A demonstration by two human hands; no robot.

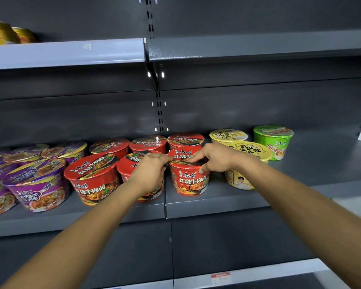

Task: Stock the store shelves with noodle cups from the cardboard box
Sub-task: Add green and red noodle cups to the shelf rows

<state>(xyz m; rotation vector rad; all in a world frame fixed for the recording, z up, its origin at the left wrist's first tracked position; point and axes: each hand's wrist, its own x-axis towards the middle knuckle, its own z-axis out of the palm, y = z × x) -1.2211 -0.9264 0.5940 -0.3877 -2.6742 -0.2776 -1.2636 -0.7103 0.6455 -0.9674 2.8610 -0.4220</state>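
I have both hands on the red noodle cup [191,181], which stands upright in the front row of the shelf [217,203]. My left hand [152,170] curls its fingers onto the rim's left edge. My right hand [216,157] lays its fingers over the lid, thumb pressed to the side. The cup sits near the shelf's front lip, so I judge a forward tug could tip it off. A sideways shove could knock the neighbouring cup [127,165] or the yellow cup [250,151]. The cardboard box is out of view.
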